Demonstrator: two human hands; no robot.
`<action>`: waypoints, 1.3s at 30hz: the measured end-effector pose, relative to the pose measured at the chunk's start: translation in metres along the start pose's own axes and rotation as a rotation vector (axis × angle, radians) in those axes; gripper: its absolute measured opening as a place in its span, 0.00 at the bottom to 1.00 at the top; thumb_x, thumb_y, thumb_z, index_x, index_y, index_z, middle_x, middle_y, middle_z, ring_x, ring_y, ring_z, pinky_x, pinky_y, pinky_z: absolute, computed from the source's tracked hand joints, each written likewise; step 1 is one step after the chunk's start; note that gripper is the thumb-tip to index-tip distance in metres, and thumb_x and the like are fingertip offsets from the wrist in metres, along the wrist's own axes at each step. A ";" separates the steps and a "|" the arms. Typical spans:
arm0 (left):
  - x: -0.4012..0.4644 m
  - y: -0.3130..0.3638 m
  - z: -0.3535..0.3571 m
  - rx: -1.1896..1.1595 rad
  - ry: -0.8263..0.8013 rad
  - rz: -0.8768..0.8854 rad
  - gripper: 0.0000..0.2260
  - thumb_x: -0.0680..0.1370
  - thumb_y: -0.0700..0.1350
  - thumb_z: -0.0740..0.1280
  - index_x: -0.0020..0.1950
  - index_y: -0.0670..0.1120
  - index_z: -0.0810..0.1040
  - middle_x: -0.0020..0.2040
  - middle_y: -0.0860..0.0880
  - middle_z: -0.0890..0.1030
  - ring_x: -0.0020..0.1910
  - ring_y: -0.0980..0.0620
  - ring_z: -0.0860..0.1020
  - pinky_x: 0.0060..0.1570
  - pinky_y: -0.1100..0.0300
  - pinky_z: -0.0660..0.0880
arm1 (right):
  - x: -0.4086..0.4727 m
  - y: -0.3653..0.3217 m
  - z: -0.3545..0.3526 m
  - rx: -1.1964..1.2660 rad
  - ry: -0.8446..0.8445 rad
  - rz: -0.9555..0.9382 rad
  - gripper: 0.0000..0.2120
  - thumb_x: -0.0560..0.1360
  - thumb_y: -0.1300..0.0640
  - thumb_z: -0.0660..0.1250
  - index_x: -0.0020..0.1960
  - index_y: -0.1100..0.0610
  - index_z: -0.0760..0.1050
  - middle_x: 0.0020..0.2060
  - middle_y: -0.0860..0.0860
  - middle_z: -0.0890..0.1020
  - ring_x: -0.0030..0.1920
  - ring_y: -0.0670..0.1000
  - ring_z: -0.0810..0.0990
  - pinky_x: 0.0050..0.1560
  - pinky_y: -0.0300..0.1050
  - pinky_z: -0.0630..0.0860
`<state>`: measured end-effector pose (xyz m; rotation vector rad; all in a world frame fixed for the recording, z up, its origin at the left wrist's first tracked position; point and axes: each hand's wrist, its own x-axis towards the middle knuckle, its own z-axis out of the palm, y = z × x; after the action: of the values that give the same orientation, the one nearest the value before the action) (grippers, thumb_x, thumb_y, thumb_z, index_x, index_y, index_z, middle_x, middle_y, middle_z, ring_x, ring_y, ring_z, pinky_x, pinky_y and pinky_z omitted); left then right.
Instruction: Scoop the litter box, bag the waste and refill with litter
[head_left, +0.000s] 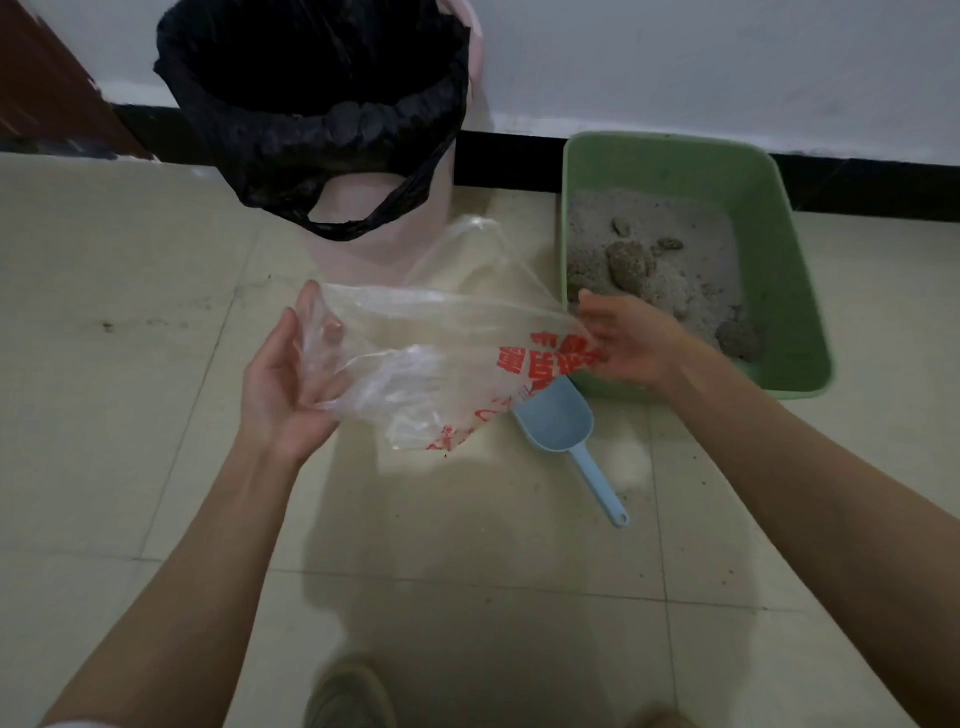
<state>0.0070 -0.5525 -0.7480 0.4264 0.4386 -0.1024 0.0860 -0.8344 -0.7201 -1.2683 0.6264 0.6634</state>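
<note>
A clear plastic bag (436, 353) with red print is stretched in the air between both hands. My left hand (291, 379) grips its left edge, fingers tucked inside the film. At the printed right edge, my right hand (628, 343) pinches the bag. A green litter box (789, 291) stands on the floor at the right, holding grey litter (649, 228) with several brown clumps (631, 267). A light blue scoop (563, 431) lies on the tiles below the bag, handle toward me.
A pink bin (363, 234) lined with a black bag (317, 93) stands against the white wall behind the clear bag. A dark door edge (47, 88) shows at the far left. Beige floor tiles lie all around. My shoe (348, 696) shows at the bottom.
</note>
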 end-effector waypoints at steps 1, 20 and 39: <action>-0.001 -0.004 0.003 0.066 0.013 0.049 0.12 0.75 0.48 0.61 0.58 0.53 0.75 0.34 0.54 0.80 0.32 0.57 0.78 0.37 0.55 0.81 | 0.000 0.001 0.006 -0.073 0.033 -0.036 0.09 0.79 0.55 0.61 0.42 0.56 0.72 0.35 0.50 0.78 0.34 0.46 0.76 0.33 0.40 0.74; -0.023 -0.055 -0.012 0.274 -0.137 -0.036 0.12 0.66 0.33 0.62 0.28 0.46 0.79 0.41 0.49 0.84 0.57 0.46 0.79 0.65 0.45 0.67 | 0.001 0.047 0.073 -0.153 -0.225 0.372 0.23 0.74 0.40 0.63 0.49 0.61 0.75 0.46 0.58 0.82 0.44 0.56 0.81 0.44 0.52 0.78; 0.010 -0.040 -0.007 1.567 0.449 0.225 0.16 0.71 0.50 0.70 0.54 0.43 0.77 0.53 0.41 0.78 0.53 0.44 0.77 0.57 0.49 0.73 | 0.019 0.063 0.070 -0.459 0.082 -0.242 0.12 0.77 0.68 0.59 0.36 0.64 0.76 0.29 0.55 0.75 0.30 0.51 0.73 0.39 0.43 0.73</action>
<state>0.0059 -0.5861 -0.7735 2.0631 0.6908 -0.1168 0.0560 -0.7536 -0.7615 -1.7737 0.3863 0.5718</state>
